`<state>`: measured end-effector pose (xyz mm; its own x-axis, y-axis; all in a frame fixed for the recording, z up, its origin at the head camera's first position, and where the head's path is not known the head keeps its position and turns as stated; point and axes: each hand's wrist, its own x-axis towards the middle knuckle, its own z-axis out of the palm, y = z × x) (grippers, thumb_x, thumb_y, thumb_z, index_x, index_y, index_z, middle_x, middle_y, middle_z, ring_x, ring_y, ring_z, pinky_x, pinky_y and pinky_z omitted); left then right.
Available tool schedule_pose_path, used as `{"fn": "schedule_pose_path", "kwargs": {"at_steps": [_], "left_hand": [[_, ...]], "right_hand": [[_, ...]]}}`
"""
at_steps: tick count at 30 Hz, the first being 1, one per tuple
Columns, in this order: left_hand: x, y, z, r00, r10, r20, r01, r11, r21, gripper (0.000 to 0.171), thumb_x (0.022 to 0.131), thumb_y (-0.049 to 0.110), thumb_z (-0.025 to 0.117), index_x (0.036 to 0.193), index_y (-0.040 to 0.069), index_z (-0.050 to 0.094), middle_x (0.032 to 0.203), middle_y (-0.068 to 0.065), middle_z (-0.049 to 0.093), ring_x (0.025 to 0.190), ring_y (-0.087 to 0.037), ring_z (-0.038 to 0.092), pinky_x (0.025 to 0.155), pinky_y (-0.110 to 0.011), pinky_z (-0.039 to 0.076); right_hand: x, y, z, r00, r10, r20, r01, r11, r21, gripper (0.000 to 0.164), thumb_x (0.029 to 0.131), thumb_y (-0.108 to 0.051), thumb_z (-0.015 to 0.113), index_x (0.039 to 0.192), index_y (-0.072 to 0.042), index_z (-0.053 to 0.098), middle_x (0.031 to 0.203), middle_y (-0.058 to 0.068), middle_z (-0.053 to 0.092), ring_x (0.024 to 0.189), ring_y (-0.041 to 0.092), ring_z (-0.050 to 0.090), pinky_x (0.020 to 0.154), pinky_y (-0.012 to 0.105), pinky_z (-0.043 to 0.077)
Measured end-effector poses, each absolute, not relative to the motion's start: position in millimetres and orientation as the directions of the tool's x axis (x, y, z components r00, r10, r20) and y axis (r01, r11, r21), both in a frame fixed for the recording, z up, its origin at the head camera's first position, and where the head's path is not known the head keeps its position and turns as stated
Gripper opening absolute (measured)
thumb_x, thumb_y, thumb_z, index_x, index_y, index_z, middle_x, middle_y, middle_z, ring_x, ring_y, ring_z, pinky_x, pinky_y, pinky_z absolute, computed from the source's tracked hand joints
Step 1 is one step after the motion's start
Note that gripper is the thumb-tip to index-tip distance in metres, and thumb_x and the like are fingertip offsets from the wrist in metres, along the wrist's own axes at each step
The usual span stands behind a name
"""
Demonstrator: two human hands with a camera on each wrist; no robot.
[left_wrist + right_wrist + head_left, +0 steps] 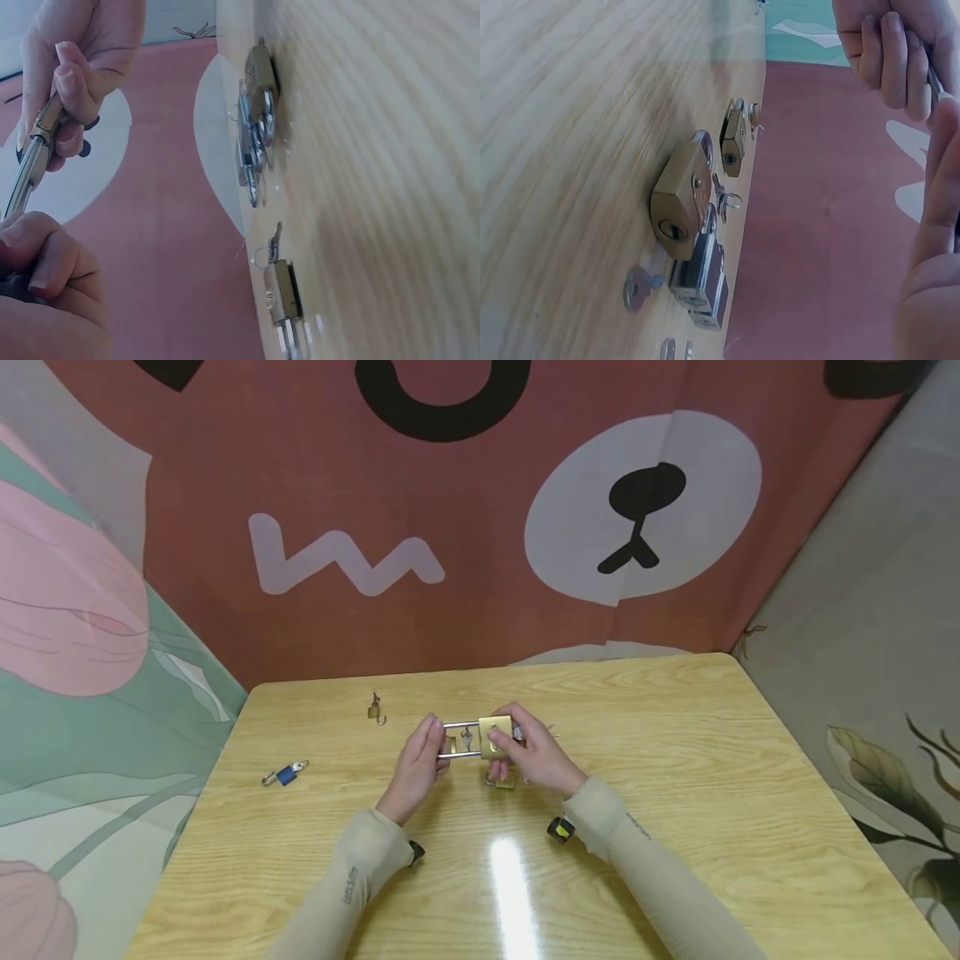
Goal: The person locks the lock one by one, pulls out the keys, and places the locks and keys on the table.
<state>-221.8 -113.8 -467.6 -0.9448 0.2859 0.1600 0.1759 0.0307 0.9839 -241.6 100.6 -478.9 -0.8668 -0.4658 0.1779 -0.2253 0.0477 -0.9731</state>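
A large brass padlock (496, 727) with a long steel shackle is held above the table in both hands. My right hand (543, 756) grips its brass body, thumb across the front face. The curved end of the shackle (461, 725) is held in my left hand (417, 767), whose fingers are curled round it. Through the shackle, a small key (467, 740) shows on the table behind. Below my right hand lies another brass padlock (505, 782), partly covered by the fingers. In the left wrist view, the held padlock (46, 124) spans between the hands.
On the wooden table (360, 893), a blue padlock (287, 774) lies at the left and a small brass padlock (374, 711) farther back. Several padlocks cluster near the right hand, including a silver one (697, 274), with a loose key (639, 288) beside them. A printed cloth (375, 635) hangs behind.
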Motion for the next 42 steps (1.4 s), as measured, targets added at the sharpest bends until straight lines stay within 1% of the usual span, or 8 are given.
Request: {"fn": "schedule_pose_path", "kwargs": {"at_steps": [12,19,24,28,31,33,37,42], "left_hand": [[-228,-102,-478,-0.936,0.27,0.225,0.222,-0.043,0.974,0.04,0.11,0.022,0.026,0.088,-0.011,0.029,0.064,-0.017,0.03,0.048,-0.009,0.03,0.041,-0.015,0.026],[-230,-104,-475,-0.93,0.306,0.204,0.233,0.058,0.971,0.036,0.11,0.021,0.025,0.087,-0.004,0.034,0.065,-0.011,0.036,0.049,-0.01,0.033,0.042,-0.015,0.03],[-222,-105,-459,-0.92,0.353,0.172,0.225,0.115,0.968,0.034,0.11,0.016,0.024,0.088,-0.007,0.037,0.064,-0.019,0.04,0.052,-0.018,0.039,0.045,-0.018,0.036],[-221,-107,-458,-0.926,0.343,0.16,0.223,0.154,0.963,0.034,0.11,0.02,0.026,0.094,-0.005,0.044,0.075,-0.026,0.047,0.058,-0.026,0.045,0.048,-0.026,0.043],[-226,-109,-469,-0.928,0.316,0.198,0.282,0.245,0.928,0.029,0.108,0.028,0.036,0.112,0.004,0.051,0.094,-0.021,0.057,0.071,-0.026,0.053,0.057,-0.033,0.051],[-229,-111,-476,-0.914,0.317,0.254,0.364,0.362,0.859,0.03,0.103,0.032,0.049,0.126,0.011,0.05,0.11,-0.014,0.059,0.085,-0.024,0.058,0.067,-0.038,0.056],[-229,-110,-479,-0.845,0.396,0.361,0.535,0.617,0.576,0.064,0.087,0.039,0.073,0.141,0.021,0.045,0.131,-0.001,0.055,0.11,-0.017,0.054,0.09,-0.042,0.055],[-227,-105,-478,-0.742,0.492,0.456,0.624,0.755,0.201,0.077,0.081,0.048,0.075,0.144,0.015,0.044,0.132,-0.003,0.059,0.115,-0.02,0.052,0.094,-0.042,0.054]], "right_hand": [[-238,97,-475,-0.877,-0.422,0.228,-0.266,0.032,-0.963,0.023,0.1,-0.013,0.054,0.119,-0.002,0.048,0.083,0.024,0.065,0.055,0.027,0.066,0.05,0.069,0.051],[-241,101,-479,-0.884,-0.423,0.201,-0.256,0.077,-0.964,0.026,0.1,-0.015,0.055,0.122,-0.002,0.048,0.084,0.028,0.065,0.057,0.028,0.066,0.051,0.062,0.055],[-242,106,-478,-0.876,-0.436,0.204,-0.269,0.092,-0.959,0.027,0.1,-0.015,0.056,0.123,-0.002,0.049,0.083,0.032,0.064,0.056,0.03,0.066,0.049,0.062,0.055],[-244,107,-478,-0.869,-0.449,0.21,-0.266,0.066,-0.962,0.028,0.1,-0.013,0.055,0.123,0.0,0.048,0.085,0.028,0.064,0.057,0.029,0.067,0.055,0.063,0.057],[-245,107,-478,-0.867,-0.453,0.208,-0.259,0.054,-0.964,0.026,0.1,-0.013,0.054,0.122,0.0,0.048,0.085,0.027,0.063,0.058,0.029,0.067,0.057,0.065,0.056],[-245,106,-479,-0.867,-0.454,0.206,-0.255,0.048,-0.966,0.024,0.101,-0.013,0.053,0.121,-0.001,0.048,0.086,0.027,0.062,0.058,0.03,0.067,0.057,0.067,0.055],[-246,104,-482,-0.868,-0.456,0.198,-0.251,0.058,-0.966,0.024,0.102,-0.014,0.052,0.122,-0.002,0.047,0.085,0.028,0.063,0.058,0.029,0.066,0.056,0.067,0.055],[-246,102,-484,-0.871,-0.452,0.194,-0.259,0.086,-0.962,0.026,0.102,-0.017,0.051,0.123,-0.002,0.047,0.083,0.027,0.065,0.057,0.027,0.066,0.052,0.066,0.054]]}}
